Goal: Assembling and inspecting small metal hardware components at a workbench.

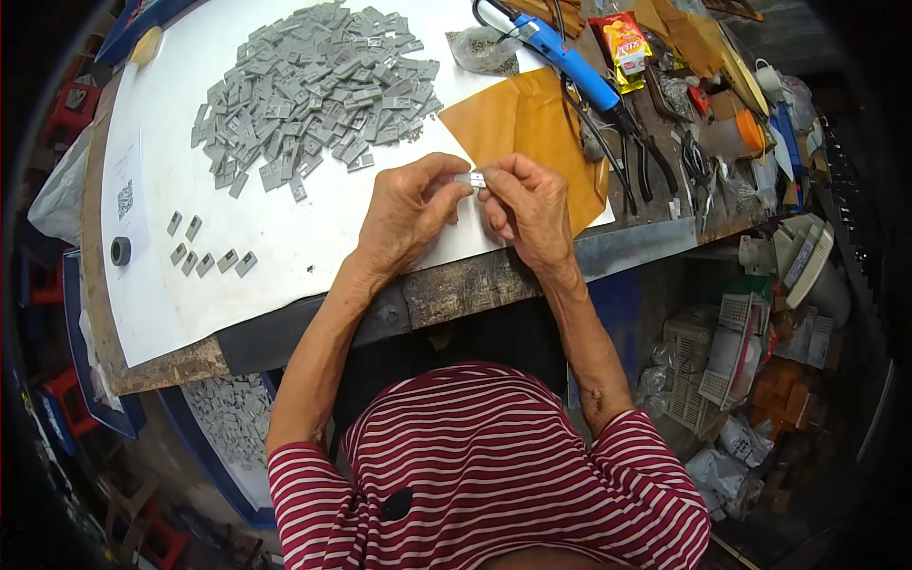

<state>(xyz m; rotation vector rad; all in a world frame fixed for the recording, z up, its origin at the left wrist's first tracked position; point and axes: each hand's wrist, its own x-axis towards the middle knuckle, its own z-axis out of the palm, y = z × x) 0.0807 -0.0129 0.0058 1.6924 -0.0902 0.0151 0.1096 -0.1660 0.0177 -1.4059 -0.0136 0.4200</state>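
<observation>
Between my two hands, a small grey rectangular piece (472, 179) is pinched just above the white sheet near the table's front edge. My left hand (410, 211) grips one end with thumb and fingers. The other end is in the thumb and forefinger of my right hand (528, 204), its remaining fingers curled below. Beyond my hands lies a big heap of similar grey pieces (318, 85). Several single pieces (211, 256) lie in a loose group on the left of the sheet. Small loose bits (411, 136) are scattered at the heap's right edge.
A brown paper envelope (527, 133) lies right of the heap, with a blue electric screwdriver (570, 62) above it. Pliers (646, 166) and a yellow-red packet (622, 47) crowd the right side. A black ring (120, 251) sits at left. Below stands a blue bin (209, 456) of pieces.
</observation>
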